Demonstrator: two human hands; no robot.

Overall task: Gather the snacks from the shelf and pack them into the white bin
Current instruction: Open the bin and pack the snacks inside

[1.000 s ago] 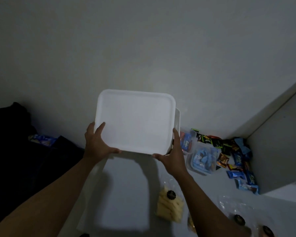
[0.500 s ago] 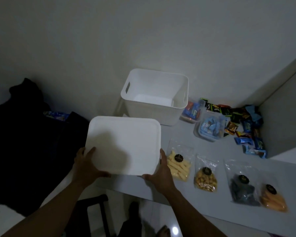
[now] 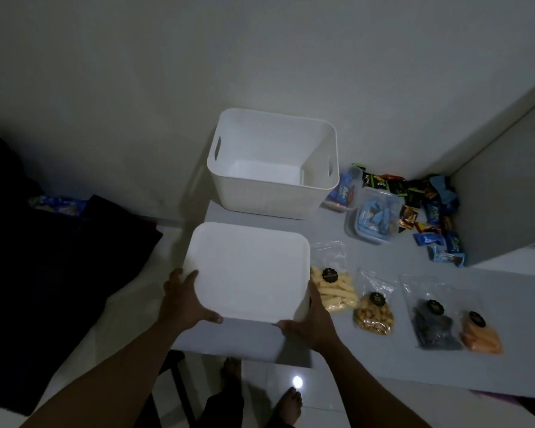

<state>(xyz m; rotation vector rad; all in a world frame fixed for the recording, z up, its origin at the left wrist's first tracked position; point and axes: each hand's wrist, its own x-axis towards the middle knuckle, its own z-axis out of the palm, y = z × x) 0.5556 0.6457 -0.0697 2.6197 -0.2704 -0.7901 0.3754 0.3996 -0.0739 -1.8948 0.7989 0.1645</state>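
The white bin [image 3: 260, 200] stands open and empty at the back of the grey shelf [image 3: 507, 375], against the wall. In front of it I hold its flat white lid [image 3: 247, 270] low over the shelf's left end. My left hand [image 3: 183, 301] grips the lid's near left corner and my right hand [image 3: 312, 319] grips its near right corner. Clear bags of snacks lie to the right: pale sticks [image 3: 332, 285], brown nuts [image 3: 373, 313], a dark snack [image 3: 434, 329] and an orange snack [image 3: 479, 335]. Small wrapped candies [image 3: 426, 211] are heaped in the back right corner.
A clear tub of blue packets [image 3: 372, 219] sits right of the bin, with another small tub [image 3: 342, 193] behind it. A grey side panel [image 3: 507, 196] closes the shelf's right end. Dark fabric [image 3: 44, 257] lies at the left. My feet [image 3: 291, 403] stand on tiled floor below.
I have taken the lid off the bin and brought it down and toward me. It went from raised in front of the wall to low over the shelf's front left, uncovering the empty bin.
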